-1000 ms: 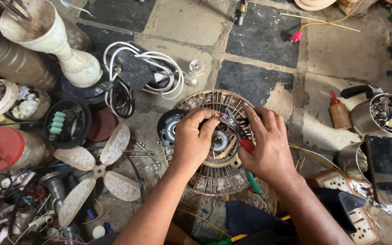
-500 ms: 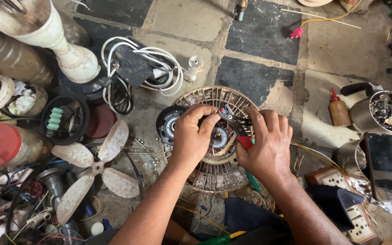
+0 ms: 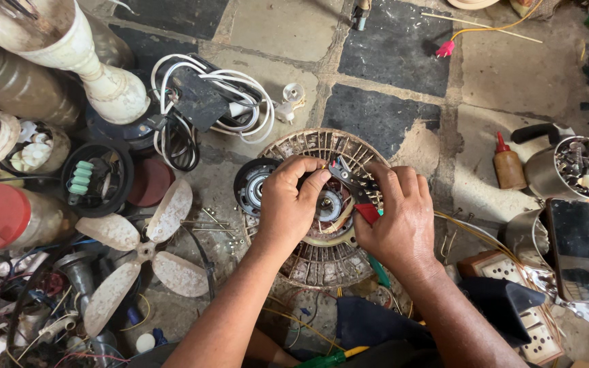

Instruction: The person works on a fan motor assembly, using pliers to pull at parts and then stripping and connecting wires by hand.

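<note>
A round fan motor (image 3: 330, 204) sits on a dusty ribbed grille (image 3: 311, 144) on the tiled floor. My left hand (image 3: 288, 208) grips the motor's left side, fingers curled over its top. My right hand (image 3: 395, 217) rests on the motor's right side and holds pliers (image 3: 357, 193) with red handles, whose dark jaws point up-left over the motor. A round black motor cover (image 3: 248, 185) lies just left of my left hand.
A three-blade fan propeller (image 3: 141, 249) lies at left. A white pedestal (image 3: 97, 71), coiled white cable (image 3: 233, 102), an oil bottle (image 3: 509, 167), tins of screws (image 3: 584, 167), a dark phone (image 3: 572, 249) and switch boards (image 3: 506, 272) crowd the floor.
Both hands stayed on the motor. My right hand shifted slightly and the pliers' jaws now show more plainly above the motor.
</note>
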